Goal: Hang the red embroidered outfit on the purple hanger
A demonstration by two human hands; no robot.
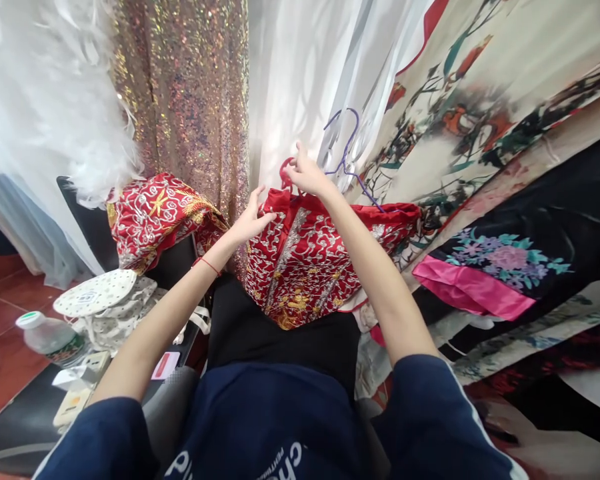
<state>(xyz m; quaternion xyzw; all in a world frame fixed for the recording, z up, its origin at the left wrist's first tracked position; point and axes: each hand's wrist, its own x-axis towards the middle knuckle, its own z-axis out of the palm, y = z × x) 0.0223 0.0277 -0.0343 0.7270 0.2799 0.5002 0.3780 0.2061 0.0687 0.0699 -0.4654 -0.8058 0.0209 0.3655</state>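
A red garment (pixel 305 260) with silver and gold embroidery lies across my lap, its plain red top band toward the far side. My right hand (pixel 307 175) is closed on a narrow red strap (pixel 285 172) above that band, with one finger pointing up. At the garment's left edge is my left hand (pixel 250 221), thumb and fingers apart, close to or touching the cloth. A purple hanger (pixel 347 157) stands up behind the band at the right, its lower arm running into the garment. The fabric beneath my right forearm is hidden.
Another red embroidered piece (pixel 155 220) hangs over a dark chair at the left. Below it are a polka-dot bag (pixel 97 293), a plastic bottle (pixel 47 337) and a pink card-like item (pixel 166 365). Sequined cloth (pixel 190 80) hangs ahead; patterned garments (pixel 480 127) crowd the right side.
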